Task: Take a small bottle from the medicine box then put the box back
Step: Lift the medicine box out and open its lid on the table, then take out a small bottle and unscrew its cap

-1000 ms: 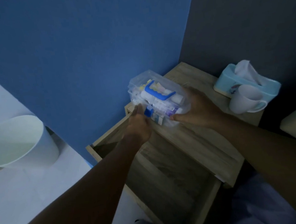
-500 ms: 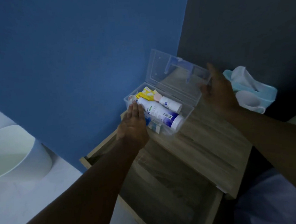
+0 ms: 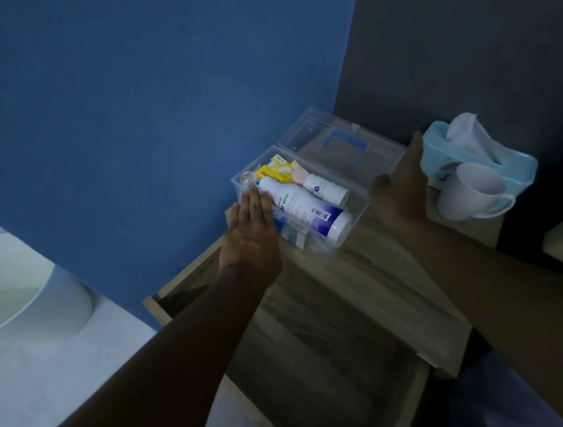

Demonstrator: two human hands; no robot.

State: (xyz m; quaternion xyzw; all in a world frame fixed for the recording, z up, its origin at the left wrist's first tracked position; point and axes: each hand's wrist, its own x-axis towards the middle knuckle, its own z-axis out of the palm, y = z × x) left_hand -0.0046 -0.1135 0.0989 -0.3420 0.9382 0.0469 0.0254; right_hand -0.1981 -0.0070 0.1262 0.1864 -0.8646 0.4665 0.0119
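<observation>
The clear medicine box (image 3: 357,221) stands open at the far left corner of the wooden table (image 3: 371,283), against the blue wall, its lid (image 3: 342,142) laid back flat behind it with the blue handle showing through the plastic. Inside, a large white bottle (image 3: 303,208) with a blue band lies on top, and a small bottle (image 3: 327,190) lies just behind it, touching; yellow packets (image 3: 275,172) fill the far end, and whatever lies beneath is hard to make out through the dim plastic.

The left hand (image 3: 251,235) is flat, fingers straight and together, resting against the box's near left end with its fingertips on the large bottle, gripping nothing. The right hand (image 3: 401,188) is blurred, spread open and empty, just beside the box's right end.

At the table's far right corner a pale blue tissue box (image 3: 489,162) sits behind a white cup (image 3: 472,196) lying tipped on its side. Below the table's near edge an open drawer (image 3: 317,371) is partly cut off by the arms.
</observation>
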